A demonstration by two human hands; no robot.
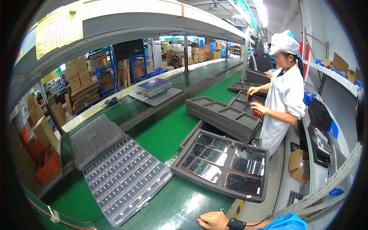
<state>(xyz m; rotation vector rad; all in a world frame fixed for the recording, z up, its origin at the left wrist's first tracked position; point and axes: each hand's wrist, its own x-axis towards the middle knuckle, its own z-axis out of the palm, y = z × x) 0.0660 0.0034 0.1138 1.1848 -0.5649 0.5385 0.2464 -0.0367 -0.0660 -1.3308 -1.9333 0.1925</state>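
My right hand (213,221) rests at the near edge of the green bench, its fingers curled in, with no object visible in them. A dark band and box with a cable sit on that wrist, below a blue sleeve. My left hand is out of view. Beyond my right hand, a dark grey foam tray (177,167) holds several glossy black glass panels (245,160) with orange edges, some overlapping. To its left lies a clear plastic tray (122,178) with rows of small dark parts. Another clear tray (96,137) lies against its far end.
A co-worker in white (285,92) stands at the right, handling orange-edged pieces (257,110) over foam trays. Stacked foam trays (222,117) stand behind the panel tray. A scale-like device (154,87) sits across the green belt (151,132). A shelf (134,19) spans overhead.
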